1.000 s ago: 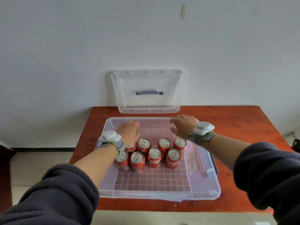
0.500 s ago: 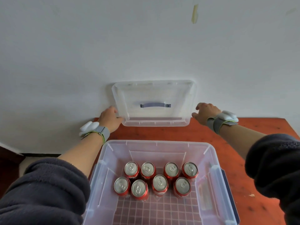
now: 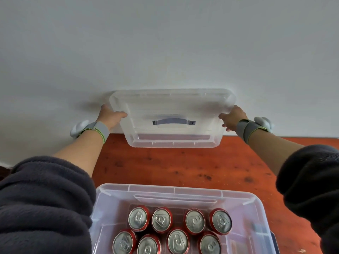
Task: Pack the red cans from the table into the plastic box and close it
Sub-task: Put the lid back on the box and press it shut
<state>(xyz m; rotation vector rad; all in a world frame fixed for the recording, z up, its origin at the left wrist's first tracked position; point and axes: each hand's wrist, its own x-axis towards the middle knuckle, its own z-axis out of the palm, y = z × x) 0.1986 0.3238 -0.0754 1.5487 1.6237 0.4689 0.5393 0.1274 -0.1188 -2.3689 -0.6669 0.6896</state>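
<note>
Several red cans (image 3: 178, 229) stand upright in two rows inside the clear plastic box (image 3: 117, 196) at the bottom of the head view. The clear lid (image 3: 170, 105) with a grey handle is up off the table against the white wall. My left hand (image 3: 110, 116) grips the lid's left edge, thumb on its front face. My right hand (image 3: 233, 117) grips the right edge the same way. Both wrists carry grey straps with white devices.
A reddish wooden table (image 3: 183, 165) shows bare between the lid and the box. The white wall (image 3: 165, 43) stands right behind the lid. My dark sleeves fill both lower corners and cover the box's left side.
Both hands have closed on the lid's side edges and raised it off the table. The view has moved forward, so the box sits lower in the frame.
</note>
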